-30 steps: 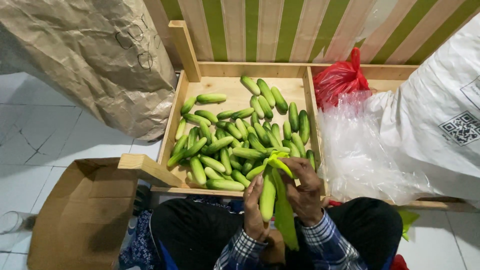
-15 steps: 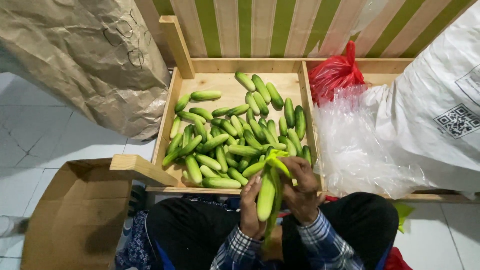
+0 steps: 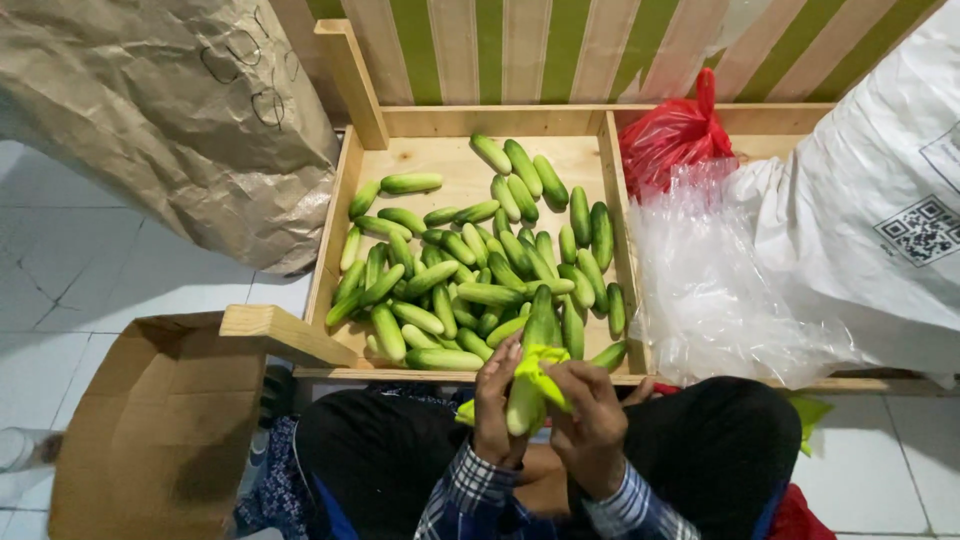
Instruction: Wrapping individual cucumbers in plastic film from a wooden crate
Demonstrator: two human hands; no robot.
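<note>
My left hand (image 3: 493, 408) and my right hand (image 3: 590, 415) are together over my lap, just in front of a wooden crate (image 3: 328, 262). Between them stands a pale green cucumber (image 3: 524, 398), held upright, with a yellow-green strip (image 3: 540, 368) wrapped over it that my right fingers pinch. A second, darker cucumber (image 3: 541, 318) rises behind it. The crate holds several loose green cucumbers (image 3: 455, 268) lying in a heap, denser toward the near side.
A crumpled brown paper sack (image 3: 170, 110) lies at the left. An open cardboard box (image 3: 150, 420) sits by my left knee. A tied red plastic bag (image 3: 672, 140), clear plastic sheet (image 3: 720, 270) and white sack (image 3: 880, 200) fill the right. A striped wall (image 3: 520, 50) stands behind.
The long dangling strip has been gathered up onto the cucumber. My hands have closed in around the cucumber and hold it more upright.
</note>
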